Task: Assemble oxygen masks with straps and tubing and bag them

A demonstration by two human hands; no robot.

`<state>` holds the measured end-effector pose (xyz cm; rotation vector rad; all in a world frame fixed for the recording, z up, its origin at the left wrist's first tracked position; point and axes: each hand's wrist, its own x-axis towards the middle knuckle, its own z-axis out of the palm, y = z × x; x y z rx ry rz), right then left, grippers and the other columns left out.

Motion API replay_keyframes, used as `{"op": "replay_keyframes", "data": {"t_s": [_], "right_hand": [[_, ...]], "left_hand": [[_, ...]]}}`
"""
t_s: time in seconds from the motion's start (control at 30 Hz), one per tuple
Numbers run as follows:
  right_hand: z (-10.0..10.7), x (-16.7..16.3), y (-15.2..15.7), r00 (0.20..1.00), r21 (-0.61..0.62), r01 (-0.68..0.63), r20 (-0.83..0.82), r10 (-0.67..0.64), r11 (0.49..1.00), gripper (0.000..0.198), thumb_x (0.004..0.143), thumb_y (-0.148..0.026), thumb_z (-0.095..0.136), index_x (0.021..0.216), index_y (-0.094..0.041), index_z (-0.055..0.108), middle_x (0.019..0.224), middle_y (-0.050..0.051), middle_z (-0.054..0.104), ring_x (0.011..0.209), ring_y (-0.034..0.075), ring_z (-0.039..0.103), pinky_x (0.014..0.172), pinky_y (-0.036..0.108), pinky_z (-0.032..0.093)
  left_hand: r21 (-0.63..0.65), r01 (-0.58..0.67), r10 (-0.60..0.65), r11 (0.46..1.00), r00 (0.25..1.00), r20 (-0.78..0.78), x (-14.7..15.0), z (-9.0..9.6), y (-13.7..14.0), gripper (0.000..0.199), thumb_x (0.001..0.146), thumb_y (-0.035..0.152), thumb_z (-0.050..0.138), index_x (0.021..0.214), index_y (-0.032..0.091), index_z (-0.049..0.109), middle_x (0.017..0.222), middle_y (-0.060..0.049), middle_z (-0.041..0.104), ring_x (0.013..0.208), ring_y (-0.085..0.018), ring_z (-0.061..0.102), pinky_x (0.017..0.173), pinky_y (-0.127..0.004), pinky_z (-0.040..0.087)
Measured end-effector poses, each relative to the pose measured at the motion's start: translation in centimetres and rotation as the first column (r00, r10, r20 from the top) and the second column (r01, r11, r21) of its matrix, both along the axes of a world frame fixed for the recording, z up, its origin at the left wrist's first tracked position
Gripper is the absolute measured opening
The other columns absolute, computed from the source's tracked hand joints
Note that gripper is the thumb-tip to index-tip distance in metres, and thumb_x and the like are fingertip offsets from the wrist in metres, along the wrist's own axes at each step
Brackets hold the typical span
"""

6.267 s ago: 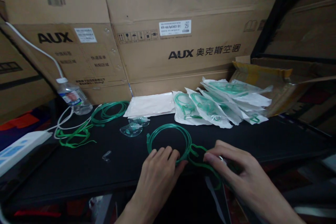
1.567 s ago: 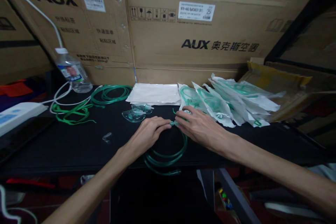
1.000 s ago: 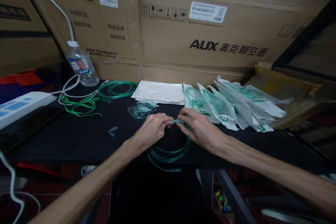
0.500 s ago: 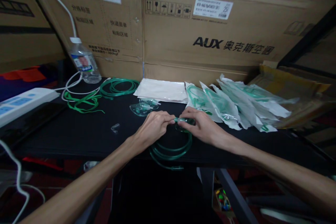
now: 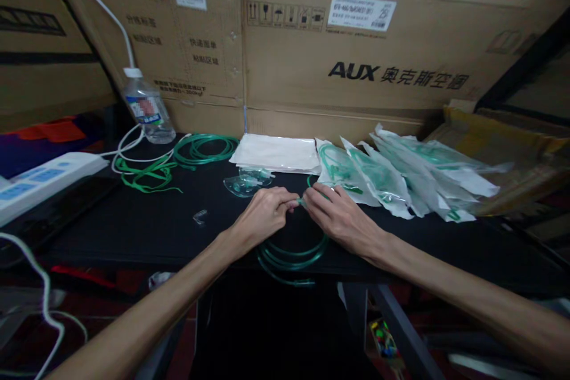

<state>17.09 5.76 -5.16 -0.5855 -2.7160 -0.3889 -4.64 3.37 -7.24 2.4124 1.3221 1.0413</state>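
My left hand [image 5: 266,208] is closed, thumb and fingertips pinching a short end of green tubing. Tip to tip with it, my right hand [image 5: 341,217] curls over the same green piece; most of what lies under its fingers is hidden. A coil of green tubing [image 5: 291,262] lies below both hands at the table's front edge, its connector end hanging slightly over. Just beyond my left hand are clear plastic masks [image 5: 244,184]. Two small clear plastic bits [image 5: 200,218] lie to the left.
White flat packets [image 5: 276,153] are stacked behind the hands. Sealed bags with green tubing [image 5: 387,181] spread to the right. At left are another tubing coil [image 5: 205,148], green strap [image 5: 146,175], a plastic bottle [image 5: 151,113] and a power strip [image 5: 53,178]. Cardboard boxes [image 5: 285,89] wall the back.
My right hand has turned over, its fingers now folded down across the piece, covering the clear part seen before. My left hand keeps its pinch. The view has shifted slightly.
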Motion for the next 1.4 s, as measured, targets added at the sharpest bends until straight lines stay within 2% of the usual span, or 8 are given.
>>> {"op": "replay_keyframes", "data": {"t_s": [0.27, 0.37, 0.47, 0.67, 0.9, 1.07, 1.23, 1.4], "right_hand": [[-1.1, 0.1, 0.2, 0.999, 0.204, 0.043, -0.029, -0.038, 0.978, 0.029, 0.102, -0.008, 0.049, 0.127, -0.003, 0.062, 0.124, 0.026, 0.068, 0.121, 0.036, 0.06, 0.089, 0.048, 0.052], [-1.0, 0.2, 0.0, 0.998, 0.222, 0.054, -0.042, -0.046, 0.974, 0.028, 0.101, -0.007, 0.05, 0.126, -0.003, 0.062, 0.124, 0.026, 0.068, 0.121, 0.036, 0.061, 0.089, 0.046, 0.052], [-0.9, 0.5, 0.0, 0.998, 0.218, 0.053, -0.037, -0.046, 0.974, 0.026, 0.102, -0.008, 0.049, 0.125, -0.005, 0.062, 0.127, 0.025, 0.067, 0.122, 0.034, 0.061, 0.09, 0.045, 0.053], [-0.7, 0.7, -0.1, 0.998, 0.239, 0.048, -0.046, -0.039, 0.97, 0.026, 0.104, -0.01, 0.049, 0.127, -0.007, 0.06, 0.128, 0.022, 0.067, 0.124, 0.032, 0.06, 0.092, 0.044, 0.054], [0.1, 1.0, -1.3, 0.998, 0.289, 0.033, -0.055, -0.018, 0.957, 0.03, 0.104, -0.004, 0.041, 0.125, -0.004, 0.061, 0.125, 0.024, 0.069, 0.124, 0.032, 0.061, 0.093, 0.046, 0.057], [1.1, 0.7, -1.7, 1.0, 0.313, -0.002, -0.028, 0.011, 0.95, 0.031, 0.102, -0.004, 0.042, 0.126, 0.001, 0.062, 0.126, 0.023, 0.069, 0.123, 0.031, 0.063, 0.097, 0.042, 0.057], [2.3, 0.7, -2.1, 0.993, 0.295, -0.122, 0.043, 0.114, 0.948, 0.034, 0.102, -0.004, 0.043, 0.13, 0.0, 0.061, 0.128, 0.019, 0.069, 0.122, 0.028, 0.065, 0.107, 0.041, 0.055], [2.7, 1.6, -3.0, 0.983, -0.017, -0.18, 0.036, 0.18, 0.984, 0.04, 0.094, 0.0, 0.051, 0.133, -0.001, 0.06, 0.137, 0.024, 0.064, 0.134, 0.03, 0.057, 0.112, 0.046, 0.051]], "left_hand": [[0.15, -0.065, 0.067, 0.986, 0.998, -0.002, -0.1, 1.0, -0.8, 0.022, 0.1, 0.017, 0.06, 0.119, 0.015, 0.072, 0.121, -0.011, 0.072, 0.114, -0.026, 0.064, 0.105, -0.043, 0.046], [0.202, 0.031, -0.025, 0.979, 0.999, -0.033, -1.2, 2.4, -3.9, 0.02, 0.103, 0.02, 0.057, 0.118, 0.019, 0.07, 0.12, -0.008, 0.071, 0.111, -0.021, 0.063, 0.101, -0.038, 0.047], [0.122, 0.183, -0.156, 0.975, 0.967, -0.2, -2.5, 2.9, -7.9, 0.014, 0.102, 0.028, 0.062, 0.114, 0.025, 0.069, 0.108, -0.003, 0.071, 0.099, -0.019, 0.065, 0.088, -0.033, 0.049], [0.244, 0.187, -0.062, 0.952, 0.894, -0.443, -3.6, 0.7, -10.4, 0.033, 0.11, 0.026, 0.04, 0.097, 0.026, 0.07, 0.093, 0.001, 0.074, 0.078, -0.018, 0.069, 0.082, -0.035, 0.052], [0.229, 0.262, -0.162, 0.937, 0.911, -0.378, -4.9, -1.3, -9.8, 0.021, 0.107, 0.022, 0.048, 0.11, 0.022, 0.069, 0.092, -0.001, 0.074, 0.079, -0.012, 0.07, 0.077, -0.02, 0.056], [0.271, 0.062, 0.013, 0.96, 0.964, -0.266, -2.2, -0.5, -10.0, 0.035, 0.11, 0.017, 0.039, 0.139, 0.02, 0.057, 0.094, -0.003, 0.071, 0.079, -0.011, 0.07, 0.074, -0.019, 0.056], [0.289, -0.116, 0.185, 0.95, 0.957, -0.226, 1.0, 0.2, -9.3, 0.039, 0.111, 0.032, 0.035, 0.121, 0.018, 0.07, 0.083, -0.002, 0.066, 0.063, -0.012, 0.069, 0.056, -0.02, 0.052], [0.188, -0.26, 0.302, 0.947, 0.92, -0.25, 1.2, -0.9, -8.4, 0.046, 0.109, 0.041, 0.039, 0.097, 0.024, 0.079, 0.085, -0.001, 0.064, 0.049, -0.008, 0.061, 0.043, -0.02, 0.042]]}}
